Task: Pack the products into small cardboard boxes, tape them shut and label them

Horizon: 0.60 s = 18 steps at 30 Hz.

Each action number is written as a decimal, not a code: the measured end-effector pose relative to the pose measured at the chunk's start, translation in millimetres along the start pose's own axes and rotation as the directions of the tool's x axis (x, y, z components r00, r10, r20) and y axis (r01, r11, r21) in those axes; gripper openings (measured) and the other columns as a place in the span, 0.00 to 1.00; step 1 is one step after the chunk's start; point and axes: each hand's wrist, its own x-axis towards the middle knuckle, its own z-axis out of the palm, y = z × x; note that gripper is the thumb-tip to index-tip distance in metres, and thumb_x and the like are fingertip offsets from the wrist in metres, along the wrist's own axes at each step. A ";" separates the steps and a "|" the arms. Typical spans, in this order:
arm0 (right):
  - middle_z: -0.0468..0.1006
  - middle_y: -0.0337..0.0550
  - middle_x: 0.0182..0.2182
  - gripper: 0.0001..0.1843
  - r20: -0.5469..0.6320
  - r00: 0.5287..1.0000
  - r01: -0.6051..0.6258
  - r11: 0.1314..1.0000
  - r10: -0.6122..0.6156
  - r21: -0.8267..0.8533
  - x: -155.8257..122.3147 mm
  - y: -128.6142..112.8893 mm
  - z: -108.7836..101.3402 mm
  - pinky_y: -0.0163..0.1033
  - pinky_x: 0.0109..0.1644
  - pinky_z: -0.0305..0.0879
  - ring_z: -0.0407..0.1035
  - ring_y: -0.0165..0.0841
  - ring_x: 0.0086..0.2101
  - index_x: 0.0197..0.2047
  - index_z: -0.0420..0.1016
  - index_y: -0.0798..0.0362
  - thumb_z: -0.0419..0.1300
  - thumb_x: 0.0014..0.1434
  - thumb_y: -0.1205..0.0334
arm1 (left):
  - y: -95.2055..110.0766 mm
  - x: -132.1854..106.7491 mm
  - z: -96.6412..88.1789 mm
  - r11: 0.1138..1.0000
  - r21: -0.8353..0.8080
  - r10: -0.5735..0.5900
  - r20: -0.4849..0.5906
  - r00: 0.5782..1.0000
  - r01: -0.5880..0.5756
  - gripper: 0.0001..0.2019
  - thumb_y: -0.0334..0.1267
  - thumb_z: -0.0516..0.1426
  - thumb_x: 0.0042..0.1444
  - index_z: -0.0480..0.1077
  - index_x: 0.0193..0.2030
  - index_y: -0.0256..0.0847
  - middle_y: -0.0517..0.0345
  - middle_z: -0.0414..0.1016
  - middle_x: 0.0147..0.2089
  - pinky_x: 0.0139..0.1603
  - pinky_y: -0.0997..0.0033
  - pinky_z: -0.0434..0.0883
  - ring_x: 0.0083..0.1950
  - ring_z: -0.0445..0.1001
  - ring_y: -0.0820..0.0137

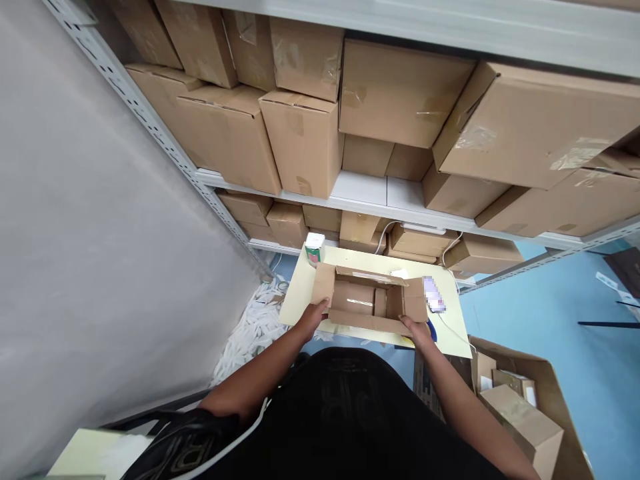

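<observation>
An open cardboard box [367,323] with its flaps spread rests on or just above the pale yellow table [453,337]; I cannot tell whether it touches. My left hand [314,317] grips its near left corner, and my right hand [416,329] grips its near right corner. Inside the box, bare cardboard walls and a light strip on the bottom show. At the table's far left stands a small white and green box [315,248]. Right of the cardboard box lies a phone [434,295] with a cable. A blue and yellow object [431,330] is partly hidden by my right hand.
Metal shelves [370,190] packed with closed cardboard boxes rise behind the table. A grey wall [125,253] bounds the left, with a heap of white paper strips [245,340] on the floor beside it. At lower right stands a large carton [560,393] holding several smaller boxes.
</observation>
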 end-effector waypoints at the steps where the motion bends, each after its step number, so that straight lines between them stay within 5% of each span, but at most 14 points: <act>1: 0.84 0.56 0.46 0.27 0.003 1.000 0.006 0.999 -0.006 -0.038 1.7 0.6 -1.6 0.41 0.46 0.77 0.79 0.47 0.46 0.45 0.80 0.58 0.70 0.46 0.47 | -3.1 -1.2 1.4 1.000 -0.012 0.009 -0.020 1.000 -0.009 0.24 0.52 0.64 0.57 0.76 0.52 0.35 0.38 0.77 0.60 0.54 0.59 0.77 0.58 0.78 0.56; 6: 0.84 0.56 0.46 0.27 0.080 0.997 0.018 0.984 -0.004 -0.176 9.7 -1.8 -11.2 0.42 0.51 0.75 0.79 0.47 0.49 0.44 0.81 0.58 0.65 0.48 0.44 | -11.5 -14.3 18.0 0.994 0.046 0.095 0.011 0.995 -0.096 0.29 0.61 0.63 0.55 0.78 0.50 0.35 0.40 0.81 0.54 0.60 0.53 0.72 0.59 0.77 0.51; 10: 0.85 0.51 0.45 0.26 0.117 0.982 0.169 0.959 -0.145 -0.229 11.3 -13.6 -25.4 0.43 0.55 0.72 0.76 0.46 0.53 0.45 0.82 0.53 0.63 0.50 0.44 | -14.4 -35.7 32.8 0.962 0.098 0.264 -0.076 0.961 -0.256 0.30 0.62 0.62 0.54 0.78 0.52 0.38 0.43 0.81 0.55 0.66 0.53 0.67 0.64 0.73 0.51; 18: 0.84 0.52 0.46 0.28 0.402 0.874 0.376 0.905 -0.274 -0.200 7.9 -50.6 -28.8 0.44 0.63 0.66 0.73 0.48 0.56 0.50 0.81 0.54 0.63 0.50 0.46 | -42.1 -124.1 22.0 0.925 0.228 0.360 -0.269 0.893 -0.304 0.32 0.63 0.59 0.57 0.77 0.55 0.36 0.44 0.81 0.55 0.68 0.50 0.63 0.66 0.70 0.46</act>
